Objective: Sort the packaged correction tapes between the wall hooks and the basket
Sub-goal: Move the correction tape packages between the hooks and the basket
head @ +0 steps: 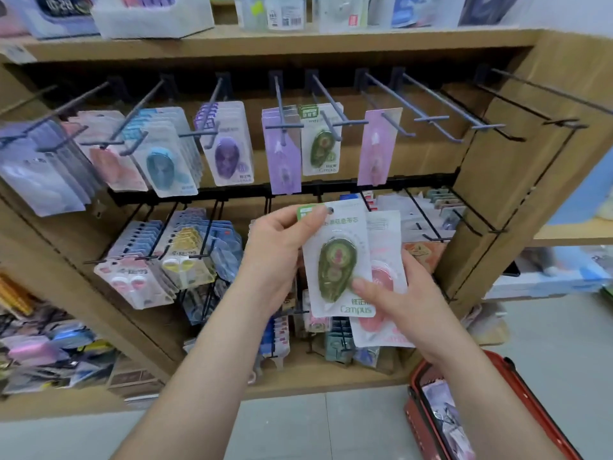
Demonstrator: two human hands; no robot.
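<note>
Your left hand [275, 254] pinches the top left corner of the green pack [338, 260], thumb on the front just beside the hanging hole [330, 211]. Your right hand [398, 293] clamps the pack's lower end, thumb on the blister and fingers curled round behind. The same grip traps a pink pack [386, 270], fanned out behind and to the right of the green pack. Both packs are held in the air, on neither a hook nor the basket. Straight above the green pack hangs a matching green one [320, 144] on a hook [326, 104], with lilac packs [282, 154] crowding its left side. Bare hooks [431, 104] stand above and to the right. The red basket [414, 410] sits on the floor well below and to the right. The main hazard is likely the shared grip. If your left hand lifts the green pack away while the right loosens, the pink pack could slide out and fall short of the basket. Your thumb near the hole may also block the hook tip, so the pack could miss the hook or bend. A hurried reach may knock the lilac packs, or put the green pack on the wrong hook.
</note>
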